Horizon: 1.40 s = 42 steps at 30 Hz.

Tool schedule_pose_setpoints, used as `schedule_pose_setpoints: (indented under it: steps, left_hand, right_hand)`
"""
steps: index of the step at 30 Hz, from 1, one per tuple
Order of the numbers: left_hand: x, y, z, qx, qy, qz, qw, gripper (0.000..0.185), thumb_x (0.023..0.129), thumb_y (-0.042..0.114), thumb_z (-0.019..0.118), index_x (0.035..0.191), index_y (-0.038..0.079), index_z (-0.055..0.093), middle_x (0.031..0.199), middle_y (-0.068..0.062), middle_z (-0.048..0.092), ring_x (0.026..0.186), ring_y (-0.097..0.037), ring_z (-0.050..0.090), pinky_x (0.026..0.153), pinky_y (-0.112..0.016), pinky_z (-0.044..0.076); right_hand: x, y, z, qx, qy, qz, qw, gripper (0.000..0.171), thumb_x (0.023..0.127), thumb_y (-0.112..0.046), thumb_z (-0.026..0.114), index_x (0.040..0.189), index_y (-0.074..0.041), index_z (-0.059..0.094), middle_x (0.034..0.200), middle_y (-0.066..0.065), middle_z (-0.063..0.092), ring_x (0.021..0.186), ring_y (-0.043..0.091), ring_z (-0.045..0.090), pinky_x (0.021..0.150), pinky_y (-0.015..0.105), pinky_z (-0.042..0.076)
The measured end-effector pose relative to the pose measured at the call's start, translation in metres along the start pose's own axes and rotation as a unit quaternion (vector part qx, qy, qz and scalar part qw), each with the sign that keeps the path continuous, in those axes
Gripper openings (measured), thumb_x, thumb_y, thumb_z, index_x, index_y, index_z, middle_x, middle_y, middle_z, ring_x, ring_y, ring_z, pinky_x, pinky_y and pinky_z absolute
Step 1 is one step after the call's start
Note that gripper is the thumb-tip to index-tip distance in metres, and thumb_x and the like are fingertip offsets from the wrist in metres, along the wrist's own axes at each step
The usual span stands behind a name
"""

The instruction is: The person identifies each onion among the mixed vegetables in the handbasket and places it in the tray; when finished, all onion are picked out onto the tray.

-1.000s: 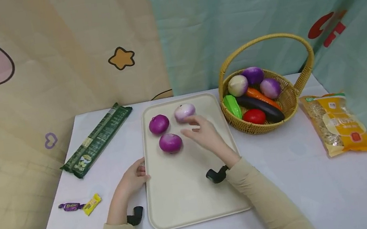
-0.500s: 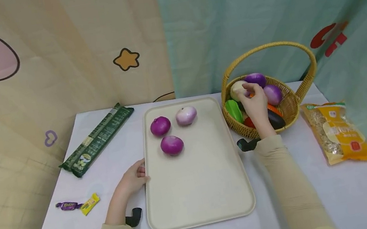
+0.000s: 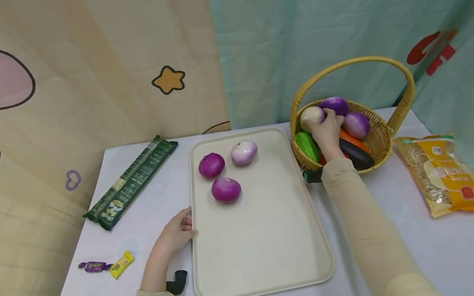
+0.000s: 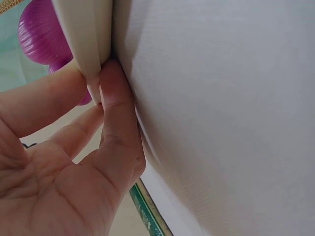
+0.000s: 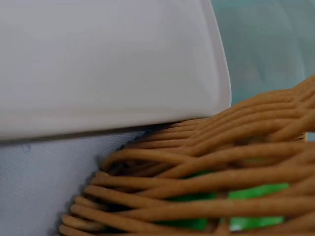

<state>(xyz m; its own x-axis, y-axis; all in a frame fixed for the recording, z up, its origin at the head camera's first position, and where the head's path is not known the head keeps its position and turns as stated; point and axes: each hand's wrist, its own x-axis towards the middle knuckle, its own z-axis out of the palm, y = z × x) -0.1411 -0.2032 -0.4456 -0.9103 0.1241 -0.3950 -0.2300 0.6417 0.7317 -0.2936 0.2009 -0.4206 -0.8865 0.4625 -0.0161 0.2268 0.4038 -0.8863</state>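
Onion, pale, is sitting in the basket right of the tray, the right hand curling around it; the left hand is pinching the tray's left rim.

Staged tabletop set, prob a demo/recording room

Cartoon backdrop at 12, white table w/ snacks n toy veg.

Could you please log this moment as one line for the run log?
right hand: grips pale onion in basket | left hand: holds tray edge
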Motion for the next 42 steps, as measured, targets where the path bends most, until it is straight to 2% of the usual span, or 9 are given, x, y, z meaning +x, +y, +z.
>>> schedule_pose_setpoints:
  steps: [8,14,18,23,26,30,35,39,42]
  left_hand:
    - [0.004,-0.001,-0.001,0.006,-0.002,-0.001,1.0,0.066,0.089,-0.004,0.061,0.149,-0.007,0.034,0.106,-0.017,0.053,0.094,-0.024,0.053,0.081,-0.033,0.047]
    - [0.005,-0.002,0.001,0.005,-0.006,-0.002,1.0,0.066,0.088,-0.004,0.062,0.148,-0.007,0.034,0.105,-0.017,0.054,0.094,-0.023,0.054,0.08,-0.032,0.048]
    - [0.005,-0.002,0.0,0.016,-0.007,0.004,0.9998,0.066,0.088,-0.003,0.062,0.148,-0.008,0.034,0.106,-0.017,0.055,0.094,-0.023,0.054,0.082,-0.034,0.047]
    - [0.006,0.0,-0.002,0.021,-0.013,0.01,0.9996,0.066,0.089,-0.003,0.062,0.148,-0.009,0.033,0.108,-0.018,0.055,0.096,-0.025,0.054,0.085,-0.035,0.047]
    - [0.006,0.001,-0.003,0.027,-0.011,0.011,0.9995,0.066,0.089,-0.002,0.062,0.148,-0.009,0.033,0.107,-0.018,0.055,0.096,-0.025,0.054,0.085,-0.036,0.047]
    - [0.006,0.001,-0.002,0.026,-0.01,0.011,0.9996,0.066,0.089,-0.003,0.062,0.148,-0.008,0.033,0.107,-0.018,0.055,0.096,-0.025,0.055,0.084,-0.036,0.048]
    - [0.005,-0.001,0.0,0.015,-0.012,0.009,0.9998,0.066,0.089,-0.003,0.061,0.148,-0.008,0.032,0.108,-0.019,0.054,0.096,-0.025,0.055,0.083,-0.035,0.048]
    - [0.003,-0.001,0.0,0.014,-0.009,0.004,0.9999,0.066,0.089,-0.003,0.061,0.149,-0.008,0.032,0.109,-0.019,0.054,0.097,-0.026,0.054,0.085,-0.036,0.048]
    - [0.003,-0.002,0.0,0.013,-0.007,0.004,0.9999,0.066,0.089,-0.004,0.06,0.149,-0.008,0.033,0.109,-0.02,0.054,0.097,-0.025,0.055,0.085,-0.036,0.048]
  right_hand:
    - [0.0,0.006,0.003,0.01,0.038,-0.031,0.999,0.06,0.083,-0.019,0.07,0.131,0.001,0.04,0.135,0.027,0.048,0.125,0.039,0.046,0.111,0.043,0.034]
    - [-0.017,0.004,-0.011,0.031,0.035,-0.034,0.998,0.066,0.084,-0.024,0.073,0.137,-0.002,0.04,0.138,0.022,0.047,0.128,0.034,0.045,0.112,0.041,0.035]
    - [-0.043,-0.005,-0.03,0.045,-0.001,-0.026,0.999,0.075,0.085,-0.037,0.074,0.144,-0.006,0.039,0.142,0.018,0.045,0.128,0.029,0.044,0.111,0.042,0.036]
    - [-0.082,-0.011,-0.038,0.055,-0.099,-0.01,0.993,0.08,0.086,-0.046,0.072,0.146,-0.008,0.036,0.142,0.016,0.043,0.12,0.028,0.045,0.1,0.038,0.042]
    - [-0.1,-0.013,-0.022,0.053,-0.169,-0.013,0.984,0.079,0.087,-0.044,0.072,0.146,-0.007,0.036,0.141,0.017,0.043,0.119,0.029,0.047,0.098,0.038,0.046]
    - [-0.115,-0.01,0.012,0.051,-0.227,-0.011,0.972,0.076,0.086,-0.039,0.074,0.144,-0.006,0.039,0.14,0.017,0.045,0.123,0.031,0.048,0.102,0.044,0.046]
    - [-0.121,-0.001,0.049,0.026,-0.252,-0.018,0.967,0.07,0.084,-0.038,0.076,0.139,-0.006,0.047,0.135,0.015,0.052,0.121,0.03,0.052,0.098,0.042,0.046]
    - [-0.122,0.003,0.064,0.003,-0.269,-0.005,0.963,0.068,0.084,-0.04,0.075,0.14,-0.009,0.05,0.133,0.014,0.056,0.113,0.027,0.056,0.087,0.034,0.051]
    - [-0.121,0.004,0.07,-0.011,-0.27,-0.003,0.963,0.069,0.085,-0.041,0.074,0.141,-0.008,0.05,0.133,0.014,0.057,0.113,0.026,0.057,0.086,0.034,0.052]
